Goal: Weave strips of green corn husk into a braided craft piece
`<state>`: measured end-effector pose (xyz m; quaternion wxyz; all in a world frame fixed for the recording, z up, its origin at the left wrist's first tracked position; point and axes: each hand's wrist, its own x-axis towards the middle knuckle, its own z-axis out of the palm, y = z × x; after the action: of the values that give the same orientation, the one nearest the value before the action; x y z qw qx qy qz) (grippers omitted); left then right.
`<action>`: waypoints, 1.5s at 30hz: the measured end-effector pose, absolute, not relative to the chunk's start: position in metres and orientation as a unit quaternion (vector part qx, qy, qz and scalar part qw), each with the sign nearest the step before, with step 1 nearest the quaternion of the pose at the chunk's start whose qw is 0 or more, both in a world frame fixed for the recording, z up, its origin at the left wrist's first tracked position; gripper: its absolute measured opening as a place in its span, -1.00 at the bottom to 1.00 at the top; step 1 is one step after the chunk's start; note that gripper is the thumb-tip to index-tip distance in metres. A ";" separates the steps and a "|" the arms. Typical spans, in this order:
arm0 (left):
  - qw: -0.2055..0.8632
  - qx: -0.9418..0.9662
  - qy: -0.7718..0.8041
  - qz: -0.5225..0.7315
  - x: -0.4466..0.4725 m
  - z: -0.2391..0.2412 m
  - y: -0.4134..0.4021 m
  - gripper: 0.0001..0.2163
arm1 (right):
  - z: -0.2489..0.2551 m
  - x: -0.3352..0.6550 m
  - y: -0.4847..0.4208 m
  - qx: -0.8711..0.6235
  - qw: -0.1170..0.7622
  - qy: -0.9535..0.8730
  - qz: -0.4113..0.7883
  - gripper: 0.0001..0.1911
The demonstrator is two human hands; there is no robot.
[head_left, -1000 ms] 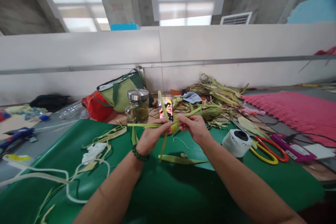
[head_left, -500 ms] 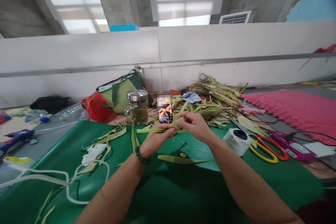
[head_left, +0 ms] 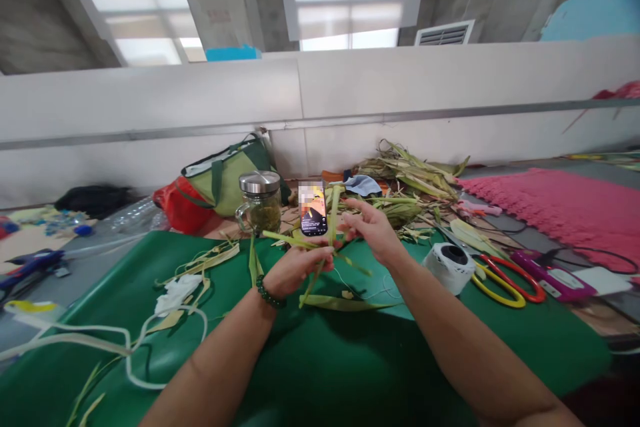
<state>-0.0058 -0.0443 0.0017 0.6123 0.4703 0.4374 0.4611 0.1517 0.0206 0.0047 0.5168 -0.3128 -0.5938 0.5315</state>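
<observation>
My left hand [head_left: 295,270], with a dark green bead bracelet [head_left: 270,292] on its wrist, pinches pale green corn husk strips [head_left: 333,217] where they cross. One strip stands upright, one points left, and others hang toward me and to the right. Just right of the upright strip is my right hand [head_left: 374,230], its fingers apart and bent; whether a fingertip touches the husk is hard to see. Behind the strips a phone [head_left: 313,210] leans upright with a lit screen. A single husk leaf [head_left: 345,303] lies on the green mat [head_left: 320,360] below my hands.
A lidded glass mug [head_left: 261,207] stands behind left, near a green bag [head_left: 220,183]. Husks [head_left: 410,177] are heaped behind right. A white roll [head_left: 450,267], red-and-yellow-handled scissors [head_left: 510,280] and a purple device [head_left: 555,277] lie at right. A white cable [head_left: 75,340] loops at left.
The husk strips have turned and spread into a cross, one now upright and others hanging down. My right hand's fingers have moved slightly away from the crossing. The phone's picture has changed.
</observation>
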 end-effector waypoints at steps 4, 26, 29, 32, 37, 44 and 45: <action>0.676 0.407 0.378 0.485 -0.015 0.002 -0.041 -0.77 | 0.007 0.156 0.018 -0.322 0.602 -0.605 0.411 -0.67; 0.421 0.490 0.491 0.584 -0.005 -0.002 -0.037 -0.46 | -0.002 0.142 0.006 -0.318 0.479 -0.758 0.308 -0.66; 0.379 0.529 0.502 0.570 -0.010 0.003 -0.038 -0.66 | -0.002 0.141 0.006 -0.315 0.475 -0.765 0.299 -0.71; 0.302 0.586 0.526 0.537 -0.020 0.010 -0.038 -0.72 | -0.001 0.144 0.007 -0.303 0.463 -0.774 0.308 -0.74; 0.273 0.503 0.504 0.647 -0.032 0.015 -0.037 -0.70 | 0.000 0.146 0.009 -0.301 0.483 -0.759 0.315 -0.75; 0.356 0.604 0.468 0.538 -0.009 0.006 -0.039 -0.74 | -0.005 0.140 0.005 -0.275 0.450 -0.780 0.338 -0.62; 0.348 0.608 0.469 0.538 -0.008 0.005 -0.039 -0.77 | -0.004 0.142 0.004 -0.272 0.440 -0.788 0.333 -0.62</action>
<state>-0.0082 -0.0389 0.0050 0.3483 0.6080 0.4688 0.5378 0.1419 0.0043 -0.0040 0.4400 -0.2717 -0.7884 0.3332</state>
